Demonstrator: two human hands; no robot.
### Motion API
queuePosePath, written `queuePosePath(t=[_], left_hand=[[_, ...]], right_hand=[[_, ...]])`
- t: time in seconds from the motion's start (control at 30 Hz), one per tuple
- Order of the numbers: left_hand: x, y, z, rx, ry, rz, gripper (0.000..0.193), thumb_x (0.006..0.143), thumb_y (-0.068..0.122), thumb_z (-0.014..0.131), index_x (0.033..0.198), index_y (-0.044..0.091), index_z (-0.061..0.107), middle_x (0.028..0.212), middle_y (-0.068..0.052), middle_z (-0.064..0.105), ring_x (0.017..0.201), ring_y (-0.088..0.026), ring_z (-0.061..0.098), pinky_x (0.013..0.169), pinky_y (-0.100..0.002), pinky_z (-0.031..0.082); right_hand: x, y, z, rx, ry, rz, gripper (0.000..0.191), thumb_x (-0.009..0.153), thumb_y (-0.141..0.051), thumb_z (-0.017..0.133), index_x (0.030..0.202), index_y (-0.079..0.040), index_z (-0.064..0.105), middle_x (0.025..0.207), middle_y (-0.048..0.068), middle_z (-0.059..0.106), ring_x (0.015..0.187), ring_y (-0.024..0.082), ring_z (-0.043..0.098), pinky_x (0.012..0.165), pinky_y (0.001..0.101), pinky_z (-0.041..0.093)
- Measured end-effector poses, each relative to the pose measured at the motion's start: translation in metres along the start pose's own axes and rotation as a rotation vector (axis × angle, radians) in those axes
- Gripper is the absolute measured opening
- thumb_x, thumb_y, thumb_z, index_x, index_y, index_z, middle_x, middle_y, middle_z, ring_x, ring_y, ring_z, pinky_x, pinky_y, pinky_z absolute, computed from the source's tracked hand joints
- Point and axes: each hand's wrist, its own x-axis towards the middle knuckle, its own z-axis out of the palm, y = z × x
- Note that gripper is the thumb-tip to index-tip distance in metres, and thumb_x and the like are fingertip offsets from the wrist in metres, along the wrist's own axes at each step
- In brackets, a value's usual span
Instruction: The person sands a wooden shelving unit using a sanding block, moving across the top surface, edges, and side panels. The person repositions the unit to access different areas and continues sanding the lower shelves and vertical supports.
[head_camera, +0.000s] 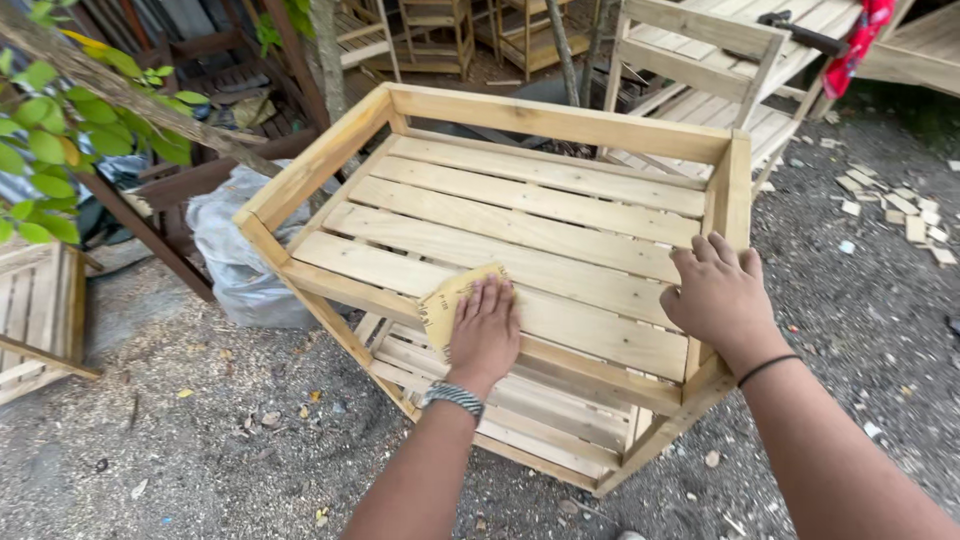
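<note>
At the far left, a leafy branch (60, 130) hangs over a small slatted wooden crate (35, 320) standing on the gravel ground (200, 440). Next to it a crumpled clear plastic bag (235, 260) lies against the corner of a two-tier slatted wooden shelf (520, 200) of pale, unfinished wood.

The left hand (485, 330) lies palm-down on the front slat of the top tier, fingers (490, 295) straight and held close together, pressing a yellow sheet of sandpaper (445, 300) flat against the wood; the sheet pokes out to the left of the hand, near the front rail. A striped wristband (455, 397) circles that wrist.

Further right, the right hand (720, 295) rests on the shelf's right end, at its front corner post, fingers (715, 255) slightly spread and curled over the top edge. A thin black band (768, 368) sits on that wrist.

Behind the shelf stands another pale wooden frame (700, 60), with a red cloth (860, 40) draped on it. Wood offcuts (900, 205) are scattered on the ground at far right.
</note>
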Motion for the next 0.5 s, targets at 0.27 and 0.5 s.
queuePosePath(t=[0.27, 0.5], left_hand=[[-0.025, 0.093, 0.038, -0.195, 0.081, 0.506, 0.045, 0.101, 0.028, 0.044, 0.136, 0.002, 0.058, 0.144, -0.020, 0.051, 0.132, -0.035, 0.047, 0.113, -0.052, 0.030], [0.010, -0.047, -0.023, 0.010, 0.153, 0.049, 0.051, 0.095, 0.022, 0.053, 0.138, -0.005, 0.055, 0.151, -0.025, 0.048, 0.143, -0.039, 0.044, 0.108, -0.058, 0.028]], right_hand=[[0.000, 0.006, -0.002, 0.002, -0.007, 0.024, 0.060, 0.086, -0.039, 0.059, 0.143, -0.018, 0.055, 0.158, 0.008, 0.045, 0.154, 0.022, 0.030, 0.123, 0.0457, 0.023], [-0.007, 0.003, -0.002, -0.026, -0.023, 0.033, 0.059, 0.087, -0.041, 0.060, 0.141, -0.017, 0.056, 0.157, 0.008, 0.044, 0.152, 0.023, 0.029, 0.123, 0.0481, 0.021]])
